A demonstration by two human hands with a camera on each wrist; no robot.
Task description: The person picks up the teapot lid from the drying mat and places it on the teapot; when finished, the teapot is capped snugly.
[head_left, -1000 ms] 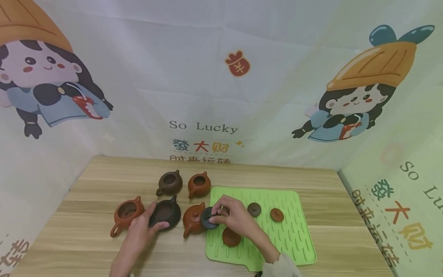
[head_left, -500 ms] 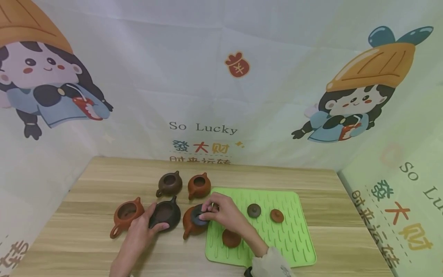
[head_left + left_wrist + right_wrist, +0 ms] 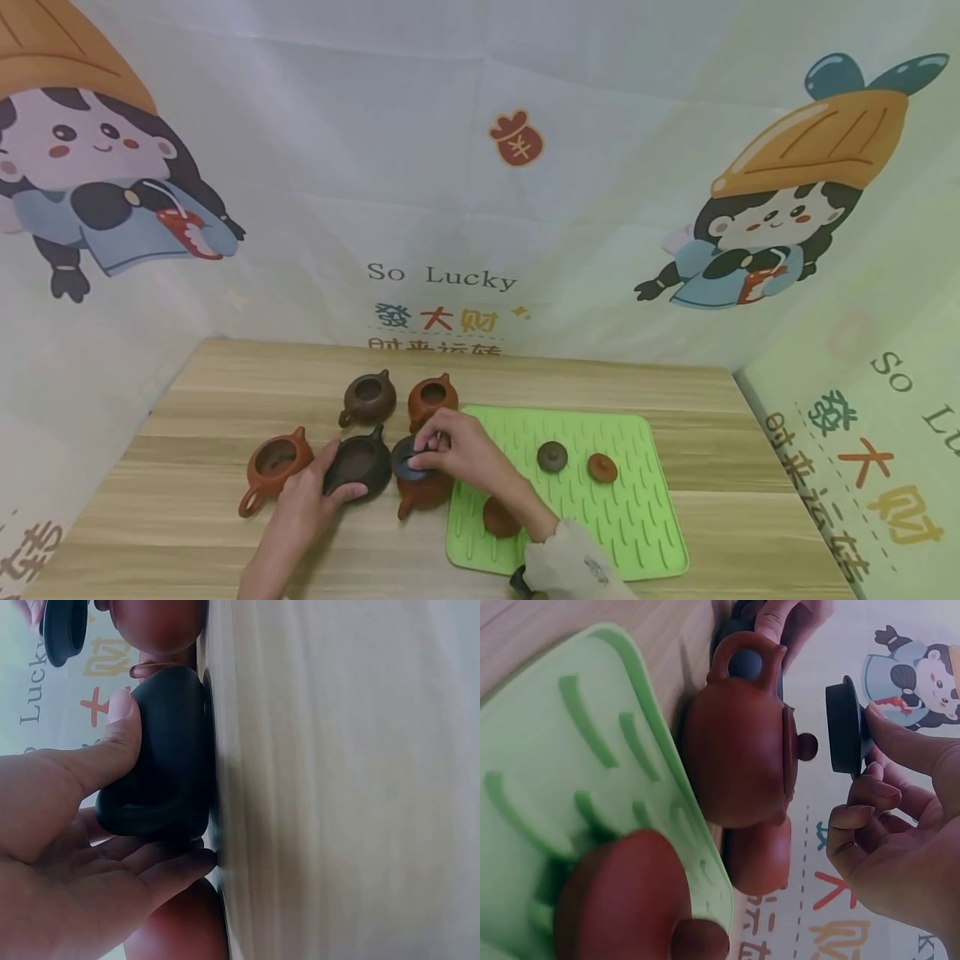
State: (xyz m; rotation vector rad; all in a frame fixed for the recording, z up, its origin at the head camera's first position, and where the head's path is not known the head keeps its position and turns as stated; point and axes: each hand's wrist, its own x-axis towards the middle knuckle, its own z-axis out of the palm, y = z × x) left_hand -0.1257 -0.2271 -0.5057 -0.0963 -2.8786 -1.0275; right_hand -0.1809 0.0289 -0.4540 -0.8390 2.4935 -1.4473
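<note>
Right hand (image 3: 463,452) carries dark lid (image 3: 406,467) leftward: from left edge of green mat (image 3: 622,521), across lidded reddish teapot (image 3: 429,494), to near dark teapot (image 3: 362,467) in head view. Hand now partly overlaps rear orange teapot (image 3: 432,395); pale sleeve (image 3: 573,562) follows.

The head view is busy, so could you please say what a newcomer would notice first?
Probably the bright green mat, right of centre on the table. Next, the right hand, pinching a dark lid above a lidded teapot, with the left hand gripping a black teapot farther left. Large cartoon figures decorate the backdrop, left and right.
</note>
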